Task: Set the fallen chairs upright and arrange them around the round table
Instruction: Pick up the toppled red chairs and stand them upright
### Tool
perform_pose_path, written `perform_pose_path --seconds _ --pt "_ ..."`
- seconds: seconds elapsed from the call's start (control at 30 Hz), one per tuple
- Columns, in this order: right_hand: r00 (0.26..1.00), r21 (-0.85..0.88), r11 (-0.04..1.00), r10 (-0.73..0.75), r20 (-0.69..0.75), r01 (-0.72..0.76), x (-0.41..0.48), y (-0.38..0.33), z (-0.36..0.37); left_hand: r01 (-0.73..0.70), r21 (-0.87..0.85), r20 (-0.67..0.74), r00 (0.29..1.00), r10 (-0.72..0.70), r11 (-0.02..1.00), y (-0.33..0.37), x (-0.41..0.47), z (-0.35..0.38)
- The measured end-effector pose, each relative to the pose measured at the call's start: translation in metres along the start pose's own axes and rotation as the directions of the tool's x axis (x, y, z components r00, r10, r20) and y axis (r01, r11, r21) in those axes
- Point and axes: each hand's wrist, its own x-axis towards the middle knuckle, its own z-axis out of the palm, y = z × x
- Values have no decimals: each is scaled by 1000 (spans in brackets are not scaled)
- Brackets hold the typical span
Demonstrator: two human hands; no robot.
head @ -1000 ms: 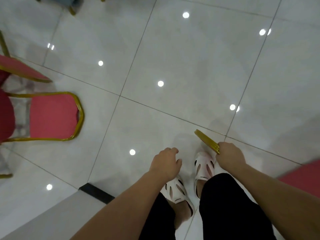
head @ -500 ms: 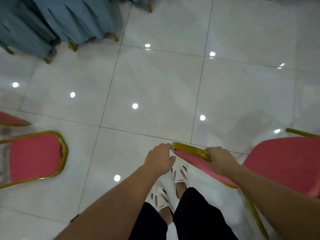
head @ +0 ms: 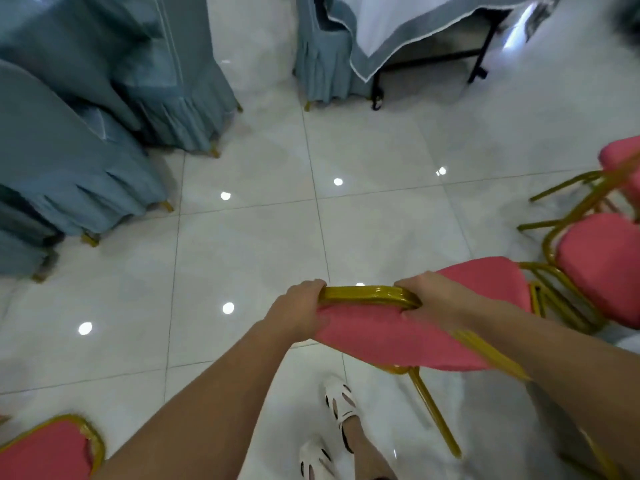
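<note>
Since a moment ago the left hand (head: 298,311) has closed on the chair (head: 398,332) too, so both hands now grip it. Low in the frame, white shoes (head: 341,403) stand on the tiled floor (head: 242,251). At centre, left fingers wrap the gold top rail's left end, and the right hand (head: 434,299) clamps the right corner; the pink chair tilts toward lower right. Another pink chair (head: 45,452) shows at lower left, more (head: 602,261) at right. Blue-covered chairs (head: 69,140) fill the upper left; the draped table (head: 391,26) sits at the top.
</note>
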Motion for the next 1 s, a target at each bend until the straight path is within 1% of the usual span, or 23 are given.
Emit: perform_pose_path --seconds 0.1,0.17,0.23,0.33,0.4,0.67,0.8,0.93,1.0 --pt "995 62 997 47 -91 -42 -35 26 -28 -76 33 -109 991 79 997 37 6 -21" --pt "987 89 994 73 -143 -61 -54 42 -44 -104 34 -115 988 107 994 63 9 -36" --pt "980 116 990 105 -171 -85 -72 60 -56 -150 74 -85 984 156 986 89 15 -49" --pt "972 160 982 127 -197 -96 -96 85 -67 -213 171 -3 976 217 962 130 24 -59" --pt "966 185 978 138 -218 -98 -111 104 -73 -234 181 24 972 234 955 156 31 -62" --pt "936 274 956 191 -296 -108 -154 177 -102 -270 197 44 963 267 943 255 69 -70" --pt "923 311 942 224 -314 -123 -162 203 -103 -286 210 74 958 277 935 284 92 -64" --pt "920 347 927 253 -301 -141 -166 223 -92 -345 242 172 935 309 907 302 114 -63" --pt "893 367 914 302 -335 -172 -173 227 -90 -392 255 239 911 336 884 317 129 -66"
